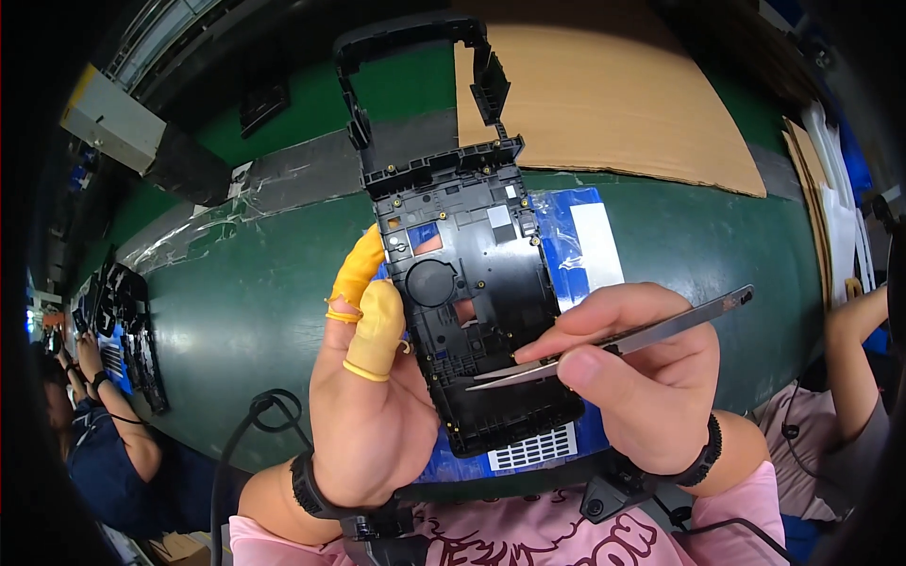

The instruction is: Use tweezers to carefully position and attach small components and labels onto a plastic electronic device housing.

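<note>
Black plastic frame [500,274]: held above the worktop [245,321] close to the middle of its near edge, inner side facing up, with ribs, brass-coloured inserts and cut-outs showing.
Frame's long axis: runs from the near edge toward the far edge, its far end leaning left; a hollow loop forms that far end.
Left hand [373,406]: curled around the frame's left side, thumb along that side and fingers behind; skin shows through two cut-outs. It has hold of the frame.
Finger cots [377,325]: yellow, one on the left thumb, another on a finger beside it.
Right hand [651,377]: pinched nearly closed on metal tweezers [679,321], thumb on the near side, fingertips reaching over the frame's right side.
Tweezers' line: crosswise to the frame, tips pointing left and slightly toward the worktop's near edge, the blunt end out to the right.
Key relation: the tips lie over the frame's near part, left of the right hand; whether they touch it or pinch anything cannot be told.
Nearer hand: the left, already on the frame; the right meets its surface through the tweezers.
Beneath: a blue sheet [563,231] on the worktop.
Toward the far edge: a cardboard sheet [604,94], right of the loop.
</note>
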### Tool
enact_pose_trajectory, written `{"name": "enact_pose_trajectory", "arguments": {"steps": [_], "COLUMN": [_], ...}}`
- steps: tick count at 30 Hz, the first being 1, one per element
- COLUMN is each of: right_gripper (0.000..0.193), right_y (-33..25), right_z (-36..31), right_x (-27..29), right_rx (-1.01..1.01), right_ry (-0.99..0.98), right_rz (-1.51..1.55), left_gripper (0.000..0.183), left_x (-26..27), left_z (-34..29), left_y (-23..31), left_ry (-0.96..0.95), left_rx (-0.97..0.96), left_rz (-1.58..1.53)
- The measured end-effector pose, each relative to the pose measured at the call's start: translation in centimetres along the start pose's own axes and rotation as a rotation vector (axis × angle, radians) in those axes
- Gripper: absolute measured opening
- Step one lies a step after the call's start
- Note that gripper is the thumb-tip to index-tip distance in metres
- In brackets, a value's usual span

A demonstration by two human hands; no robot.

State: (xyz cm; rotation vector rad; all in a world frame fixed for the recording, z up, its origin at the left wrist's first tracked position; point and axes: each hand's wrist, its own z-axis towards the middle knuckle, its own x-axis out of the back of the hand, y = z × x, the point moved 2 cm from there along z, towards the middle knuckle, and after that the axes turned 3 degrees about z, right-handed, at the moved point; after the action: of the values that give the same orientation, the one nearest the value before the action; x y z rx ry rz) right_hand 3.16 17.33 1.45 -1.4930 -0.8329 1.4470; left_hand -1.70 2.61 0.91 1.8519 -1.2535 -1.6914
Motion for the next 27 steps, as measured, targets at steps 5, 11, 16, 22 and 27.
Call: {"name": "enact_pose_trajectory", "arguments": {"steps": [5, 11, 16, 22, 27], "right_gripper": [0.019, 0.02, 0.02, 0.021, 0.022], "right_y": [0.12, 0.23, 0.16, 0.38, 0.44], "right_z": [0.03, 0.13, 0.09, 0.19, 0.13], "right_x": [-0.04, 0.1, -0.07, 0.0, -0.03], "right_rx": [-0.011, -0.022, -0.05, -0.052, -0.03], "right_ry": [0.01, 0.023, 0.029, 0.029, 0.023], "right_rz": [-0.01, -0.007, 0.03, 0.004, 0.003], "left_gripper": [0.041, 0.042, 0.041, 0.041, 0.045], "left_x": [0.33, 0.45, 0.75, 0.44, 0.7], "left_z": [0.13, 0.14, 0.0, 0.02, -0.25], "left_y": [-0.18, -0.19, -0.16, -0.11, -0.08], "left_ry": [-0.006, -0.026, -0.068, -0.028, -0.008], "left_rx": [-0.012, -0.007, -0.013, -0.012, 0.011], "left_rz": [0.046, 0.078, -0.016, 0.027, 0.02]}}
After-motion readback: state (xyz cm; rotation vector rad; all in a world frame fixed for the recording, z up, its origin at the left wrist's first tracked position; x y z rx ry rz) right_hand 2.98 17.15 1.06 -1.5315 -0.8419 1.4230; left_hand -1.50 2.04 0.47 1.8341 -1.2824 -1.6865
